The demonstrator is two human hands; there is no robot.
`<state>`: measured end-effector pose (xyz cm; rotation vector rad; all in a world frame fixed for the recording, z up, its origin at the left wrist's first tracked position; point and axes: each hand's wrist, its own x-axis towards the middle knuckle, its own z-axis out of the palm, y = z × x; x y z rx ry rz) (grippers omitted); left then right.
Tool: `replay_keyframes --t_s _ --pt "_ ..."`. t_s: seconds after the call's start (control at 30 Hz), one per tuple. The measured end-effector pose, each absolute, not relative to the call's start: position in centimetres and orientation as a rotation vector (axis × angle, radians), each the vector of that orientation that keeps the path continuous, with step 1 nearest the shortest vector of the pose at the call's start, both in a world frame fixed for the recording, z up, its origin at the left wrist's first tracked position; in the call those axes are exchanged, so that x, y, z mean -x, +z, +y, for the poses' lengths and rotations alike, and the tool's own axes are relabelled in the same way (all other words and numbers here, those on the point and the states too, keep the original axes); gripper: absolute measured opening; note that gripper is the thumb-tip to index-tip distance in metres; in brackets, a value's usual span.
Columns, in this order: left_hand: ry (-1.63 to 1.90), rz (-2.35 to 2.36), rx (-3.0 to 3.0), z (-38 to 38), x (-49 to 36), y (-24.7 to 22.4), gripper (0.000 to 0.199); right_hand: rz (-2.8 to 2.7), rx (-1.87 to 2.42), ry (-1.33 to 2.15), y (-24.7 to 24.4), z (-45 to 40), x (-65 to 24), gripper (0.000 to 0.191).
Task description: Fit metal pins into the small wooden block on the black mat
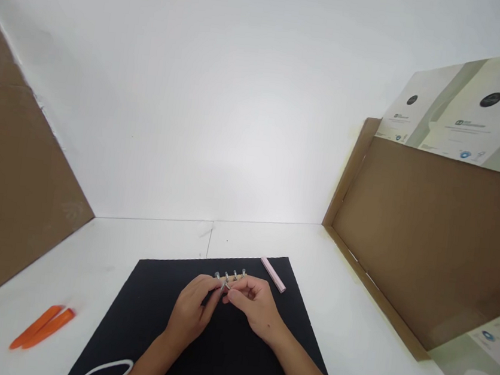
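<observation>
A small light-wood strip (231, 278) with several metal screws or pegs standing along it is held above the black mat (231, 354). My left hand (194, 304) is closed at its left end, fingers pinched round the strip and a thin metal piece (222, 289). From the right, my right hand (257, 304) has its thumb and forefinger pressed together at the strip's near side, close to a small metal piece. Fingers partly hide the strip. Beyond my right hand, a pink bar (273, 274) lies on the mat.
Two orange pieces (42, 327) lie on the white table (109, 268) at the left. A white loop of cord (107, 365) is by my left forearm. Brown cardboard panels stand at the left (12, 172) and right (429, 232), with a white wall (224, 100) behind.
</observation>
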<state>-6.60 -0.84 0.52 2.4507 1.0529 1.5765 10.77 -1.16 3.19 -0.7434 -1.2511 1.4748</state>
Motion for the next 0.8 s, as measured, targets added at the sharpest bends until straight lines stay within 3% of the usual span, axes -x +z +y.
replay_keyframes --t_s 0.23,0.63,0.8 --pt "1.555 1.068 -2.434 -0.82 6.65 0.30 0.016 -1.177 0.775 1.492 3.59 -1.29 -10.61 0.033" --pt "1.575 1.067 -2.441 -0.68 6.74 0.22 0.015 -1.255 0.693 1.485 3.03 -1.43 -10.58 0.020" --pt "1.564 1.051 -2.432 -0.71 6.73 0.21 0.016 -1.239 0.724 1.479 3.15 -1.31 -10.61 0.024"
